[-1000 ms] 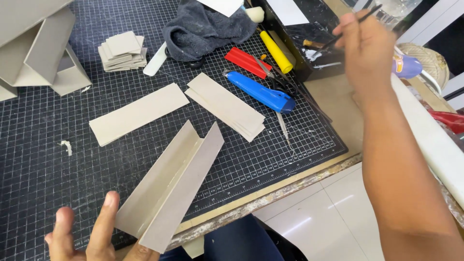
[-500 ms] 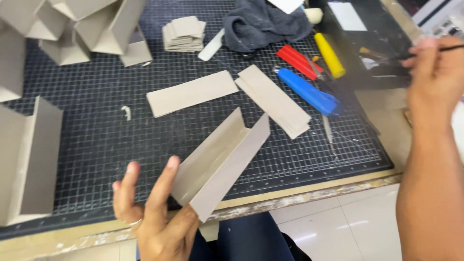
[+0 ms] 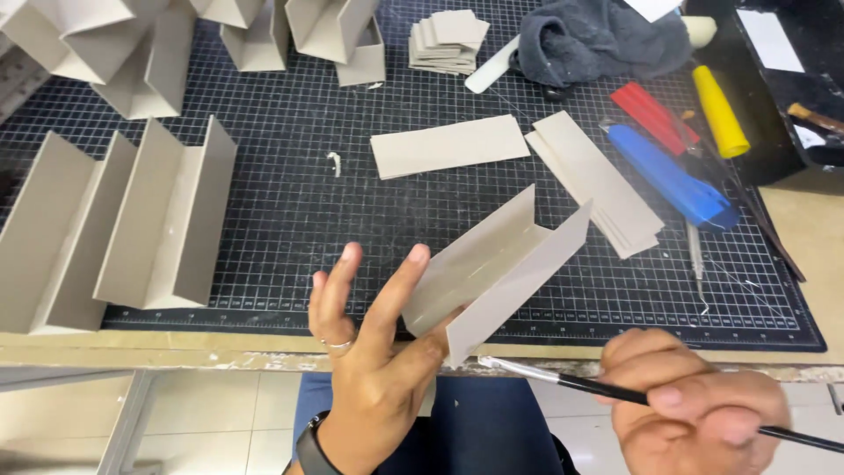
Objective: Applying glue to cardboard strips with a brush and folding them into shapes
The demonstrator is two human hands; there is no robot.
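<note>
Black cutting mat (image 3: 290, 220) across the tabletop (image 3: 804, 255), folded card channels (image 3: 114, 220) lined up toward its left edge. Left hand (image 3: 374, 369) at the near edge, fingers spread, thumb and palm clamped on a folded card piece (image 3: 497, 268) tilted above the mat. Right hand (image 3: 694, 409), back from the far right corner, now closed around a thin brush (image 3: 563, 380), bristles just beside the card's near end. Looks ready for gluing.
</note>
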